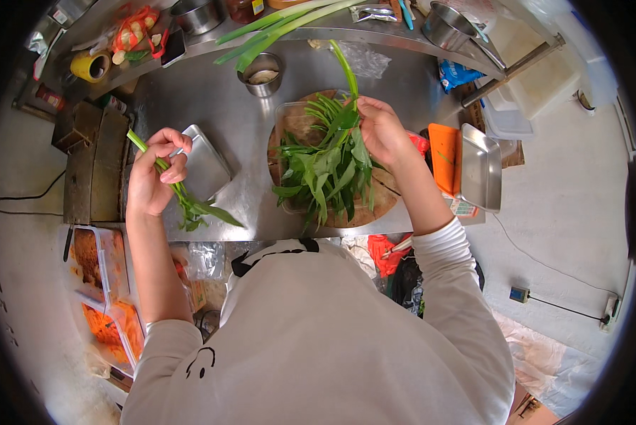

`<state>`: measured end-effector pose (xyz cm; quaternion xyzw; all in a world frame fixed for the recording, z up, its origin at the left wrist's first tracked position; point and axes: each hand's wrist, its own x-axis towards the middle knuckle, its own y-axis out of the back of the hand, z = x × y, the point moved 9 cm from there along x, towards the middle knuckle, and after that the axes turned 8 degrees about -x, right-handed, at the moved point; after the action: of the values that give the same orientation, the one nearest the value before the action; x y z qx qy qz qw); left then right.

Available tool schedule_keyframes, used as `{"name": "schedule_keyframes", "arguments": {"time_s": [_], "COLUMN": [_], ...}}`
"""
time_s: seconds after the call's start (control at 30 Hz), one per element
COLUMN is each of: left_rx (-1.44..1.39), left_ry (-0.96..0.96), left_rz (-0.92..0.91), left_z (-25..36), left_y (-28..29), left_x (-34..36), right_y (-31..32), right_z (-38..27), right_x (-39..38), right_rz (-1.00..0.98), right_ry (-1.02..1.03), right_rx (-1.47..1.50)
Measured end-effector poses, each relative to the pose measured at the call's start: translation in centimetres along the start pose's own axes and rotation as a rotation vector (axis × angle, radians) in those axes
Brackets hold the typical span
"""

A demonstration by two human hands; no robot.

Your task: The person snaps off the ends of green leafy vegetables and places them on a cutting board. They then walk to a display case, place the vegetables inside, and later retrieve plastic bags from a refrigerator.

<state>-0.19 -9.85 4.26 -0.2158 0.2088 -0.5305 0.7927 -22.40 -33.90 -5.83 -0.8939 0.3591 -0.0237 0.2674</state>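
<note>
My left hand (pixel 151 173) is closed round a few water spinach stalks (pixel 196 211), their cut ends pointing up and their leaves hanging down beside a metal tray (pixel 208 170). The fingers of my right hand (pixel 385 134) pinch a green stalk (pixel 347 71) that rises over the pile. Below it, a heap of leafy greens (pixel 318 173) fills a clear plastic container (pixel 278 122) and spills over its near edge. The container rests on a round wooden chopping board (pixel 387 205). Where the held stalk joins the heap, leaves overlap, so its lower end is hard to make out.
A metal bowl (pixel 263 88) stands behind the heap. Spring onions (pixel 275 35) overhang the shelf (pixel 212 49) above the steel counter (pixel 183 92). At the right stand an orange tray (pixel 443 159) and a steel pan (pixel 481 166); at the left, a metal box (pixel 95 166).
</note>
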Motion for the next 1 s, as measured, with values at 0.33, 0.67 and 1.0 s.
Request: {"name": "schedule_keyframes", "arguments": {"time_s": [0.33, 0.67, 1.0], "left_rx": [0.034, -0.066, -0.612], "left_ry": [0.058, 0.032, 0.045], "left_rz": [0.001, 0.063, -0.045], "left_z": [-2.1, -1.8, -0.4], "left_y": [0.3, 1.8, 1.4], "left_x": [-0.9, -2.0, 0.9], "right_y": [-3.2, 1.5, 7.0], "right_z": [-1.0, 1.4, 9.6], "right_x": [-0.5, 2.3, 3.7], "right_rz": [-0.318, -0.008, 0.448], "right_ry": [-0.093, -0.097, 0.250], "right_rx": [0.196, -0.322, -1.545]}}
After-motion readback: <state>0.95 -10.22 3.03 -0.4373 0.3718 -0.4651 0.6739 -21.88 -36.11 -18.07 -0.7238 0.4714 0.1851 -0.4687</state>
